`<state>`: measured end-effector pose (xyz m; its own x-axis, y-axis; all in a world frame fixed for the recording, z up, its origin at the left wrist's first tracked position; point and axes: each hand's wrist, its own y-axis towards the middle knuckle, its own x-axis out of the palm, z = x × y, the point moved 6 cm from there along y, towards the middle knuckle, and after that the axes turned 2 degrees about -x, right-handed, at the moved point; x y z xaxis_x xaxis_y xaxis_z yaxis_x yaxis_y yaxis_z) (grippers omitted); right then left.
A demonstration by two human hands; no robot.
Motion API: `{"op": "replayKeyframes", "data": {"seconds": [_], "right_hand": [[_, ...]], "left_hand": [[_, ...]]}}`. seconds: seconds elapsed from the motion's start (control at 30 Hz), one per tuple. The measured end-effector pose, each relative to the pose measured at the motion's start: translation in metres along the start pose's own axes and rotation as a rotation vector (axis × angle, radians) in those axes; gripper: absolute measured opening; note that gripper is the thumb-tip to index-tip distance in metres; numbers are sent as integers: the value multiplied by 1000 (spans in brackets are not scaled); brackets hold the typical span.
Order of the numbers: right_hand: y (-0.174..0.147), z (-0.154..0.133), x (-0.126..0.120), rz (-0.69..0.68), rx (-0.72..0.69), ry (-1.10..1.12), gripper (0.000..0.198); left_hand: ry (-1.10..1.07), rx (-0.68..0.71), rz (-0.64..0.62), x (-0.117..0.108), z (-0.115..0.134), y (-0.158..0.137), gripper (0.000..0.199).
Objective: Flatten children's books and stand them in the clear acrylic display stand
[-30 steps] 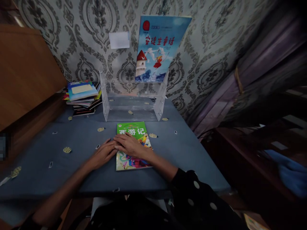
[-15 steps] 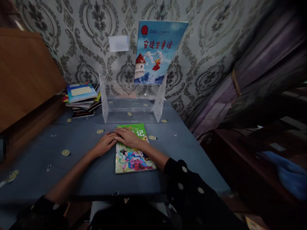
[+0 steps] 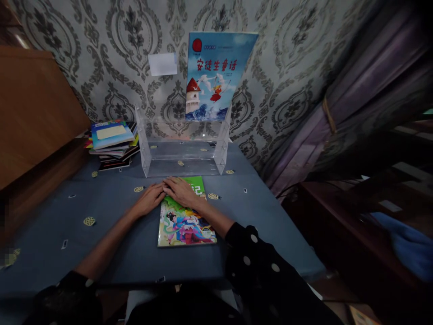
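A green picture-covered book (image 3: 186, 228) lies flat on the table, a figure in blue and pink on its cover. My right hand (image 3: 181, 192) rests palm down across its upper part, fingers stretched out toward the left and hiding part of the title. My left hand (image 3: 150, 198) lies flat at the book's upper left edge, its fingertips meeting those of the right hand. Behind the book stands a clear acrylic rack (image 3: 182, 169) with tiers. A blue book (image 3: 214, 76) with red title characters stands upright on the rack's top tier, at the right.
A stack of books (image 3: 113, 137) sits at the back left, beside a brown wooden panel (image 3: 37, 113). A white paper label (image 3: 163, 64) shows above the rack's left side. Patterned wallpaper covers the wall behind. A purple curtain (image 3: 311, 140) hangs beyond the table's (image 3: 257, 234) right edge.
The view has shifted slightly, so the scene sits a little further left and lower. Both hands stay on the book, with hardly any movement relative to it.
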<state>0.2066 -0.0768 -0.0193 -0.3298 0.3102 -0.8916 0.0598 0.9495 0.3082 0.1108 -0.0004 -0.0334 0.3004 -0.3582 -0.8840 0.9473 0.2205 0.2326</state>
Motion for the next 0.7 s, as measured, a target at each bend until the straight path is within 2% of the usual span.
{"op": "replayKeyframes", "data": {"seconds": [0.17,0.37,0.53,0.7], "right_hand": [[0,3,-3,45,45,-9,43],[1,7,-7,69,106,-43,36],[2,11,-6,74,87,-23,35],[-6,13,-8,86,32,2,37]], "left_hand": [[-16,36,41,-2,6,13,37],[7,-13,123,8,2,26,33],[47,-33,173,11,-1,29,32],[125,-76,155,9,0,27,38]]}}
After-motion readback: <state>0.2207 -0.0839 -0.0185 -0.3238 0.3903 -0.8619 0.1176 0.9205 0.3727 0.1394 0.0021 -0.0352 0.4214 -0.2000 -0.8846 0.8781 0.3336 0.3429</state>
